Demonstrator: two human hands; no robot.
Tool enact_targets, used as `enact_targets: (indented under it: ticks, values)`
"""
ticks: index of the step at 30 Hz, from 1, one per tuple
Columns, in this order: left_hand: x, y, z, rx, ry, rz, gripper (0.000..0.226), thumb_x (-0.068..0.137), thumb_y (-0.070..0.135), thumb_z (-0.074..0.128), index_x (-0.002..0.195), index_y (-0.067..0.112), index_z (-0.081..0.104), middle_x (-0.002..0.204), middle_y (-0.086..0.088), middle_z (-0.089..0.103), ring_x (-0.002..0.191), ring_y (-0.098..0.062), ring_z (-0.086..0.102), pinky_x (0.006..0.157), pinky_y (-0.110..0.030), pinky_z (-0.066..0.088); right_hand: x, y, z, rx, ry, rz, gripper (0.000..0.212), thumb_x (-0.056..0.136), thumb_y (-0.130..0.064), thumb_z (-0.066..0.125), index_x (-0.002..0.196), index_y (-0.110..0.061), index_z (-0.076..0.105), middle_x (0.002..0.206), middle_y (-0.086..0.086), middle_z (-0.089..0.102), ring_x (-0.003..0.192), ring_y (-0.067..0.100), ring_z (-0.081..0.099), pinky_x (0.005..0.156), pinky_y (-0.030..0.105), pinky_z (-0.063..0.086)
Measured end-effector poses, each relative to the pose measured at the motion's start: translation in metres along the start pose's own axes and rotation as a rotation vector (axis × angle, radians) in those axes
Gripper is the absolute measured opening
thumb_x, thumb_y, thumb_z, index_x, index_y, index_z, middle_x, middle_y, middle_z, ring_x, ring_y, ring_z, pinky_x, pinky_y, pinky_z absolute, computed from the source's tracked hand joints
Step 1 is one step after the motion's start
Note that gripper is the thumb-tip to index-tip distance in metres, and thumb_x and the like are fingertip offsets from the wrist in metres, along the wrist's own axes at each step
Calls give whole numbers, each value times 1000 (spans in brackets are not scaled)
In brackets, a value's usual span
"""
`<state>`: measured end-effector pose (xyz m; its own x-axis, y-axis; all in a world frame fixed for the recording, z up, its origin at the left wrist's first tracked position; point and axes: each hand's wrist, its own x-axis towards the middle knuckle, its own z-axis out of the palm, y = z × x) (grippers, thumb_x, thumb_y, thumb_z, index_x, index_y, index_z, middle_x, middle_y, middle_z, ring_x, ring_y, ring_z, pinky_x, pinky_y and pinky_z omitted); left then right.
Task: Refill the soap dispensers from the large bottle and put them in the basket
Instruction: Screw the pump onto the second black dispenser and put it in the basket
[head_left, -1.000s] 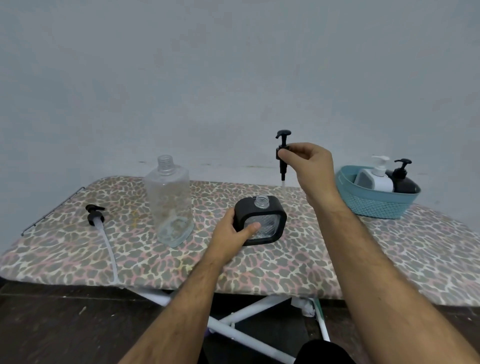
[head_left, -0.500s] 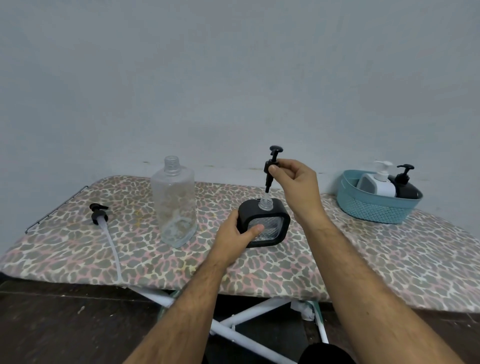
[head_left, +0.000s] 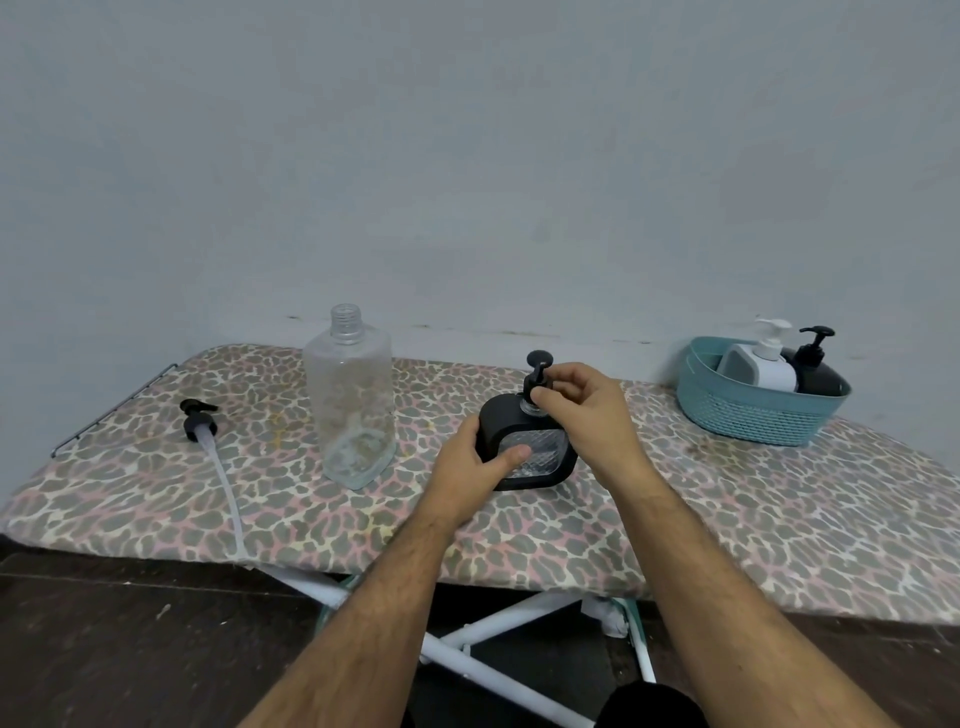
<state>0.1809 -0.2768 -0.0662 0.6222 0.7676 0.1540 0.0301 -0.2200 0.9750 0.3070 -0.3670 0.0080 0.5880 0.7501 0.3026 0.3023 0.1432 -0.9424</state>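
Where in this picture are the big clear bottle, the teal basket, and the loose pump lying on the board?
Large clear bottle (head_left: 349, 400), head view, middle of its body.
Teal basket (head_left: 748, 415), head view, front wall.
Loose pump (head_left: 200, 422), head view, black collar above its tube.

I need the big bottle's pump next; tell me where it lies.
The loose pump lies on the far left of the ironing board, left of the uncapped large bottle, its tube trailing toward the near edge.

No readable text from my seat.
I can make out no label, brand, number or sign on the large clear bottle (head_left: 352, 395), the black dispenser (head_left: 530, 441), the two dispensers in the teal basket (head_left: 748, 410), or the wall.
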Motion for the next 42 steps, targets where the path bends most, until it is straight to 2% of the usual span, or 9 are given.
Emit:
enact_targets:
  ticks: [6,9,15,22,25,30,34,38,42]
  values:
    - [-1,1,0,-8,-2,-12,52,81,33,79,124,36,50,113,15,65,105,-2,63,93,-28,52,0,3,-5,-125,-4,-12,9,79,-19,78,86,-22,73,91,-4,75,96,15,69,94,45,55]
    - [-2,4,0,14,10,-1,51,81,32,79,121,35,48,110,16,63,103,-1,62,90,-25,51,4,0,-8,-281,12,2,22,75,-29,83,91,-21,69,100,-8,71,101,10,65,93,37,52]
    - [-3,3,-1,-64,154,17,71,60,57,81,122,39,51,114,8,64,104,-11,65,87,-37,58,7,-14,-19,-168,-97,25,68,79,-16,77,136,-32,42,120,-6,66,118,8,58,95,35,49]
    - [-10,10,-1,-48,237,81,47,83,35,76,126,24,59,105,11,63,92,2,61,75,-14,53,11,-19,-17,-293,-133,14,84,75,-17,85,144,-27,39,101,0,64,88,11,64,84,28,51]
    - [-11,11,-1,-53,240,78,46,83,34,75,126,25,60,104,12,62,92,2,60,73,-12,52,10,-20,-17,-267,-174,11,81,82,-14,78,148,-31,34,113,-2,64,105,9,62,88,26,49]
    - [-12,11,-1,-79,233,76,41,84,32,75,121,30,59,103,14,62,94,1,61,79,-19,54,11,-20,-13,-312,-134,-17,82,79,-17,82,147,-29,37,97,-4,62,87,9,62,81,25,48]
    - [-12,13,-1,-84,229,75,38,84,32,75,118,32,57,102,15,62,92,3,60,77,-16,53,13,-19,-14,-242,-150,15,78,84,-12,74,148,-32,34,112,0,67,107,13,64,91,32,52]
    - [-12,13,-1,-75,225,79,38,84,34,75,117,35,57,102,15,62,93,1,61,77,-17,52,14,-17,-13,-258,-121,0,84,79,-17,82,147,-30,36,97,-1,64,91,12,65,89,29,51]
    - [-13,14,-1,-69,230,85,40,84,34,74,121,32,58,102,17,61,93,4,59,78,-14,49,12,-16,-13,-202,-189,38,81,84,-8,74,149,-34,33,117,4,65,111,10,63,97,34,53]
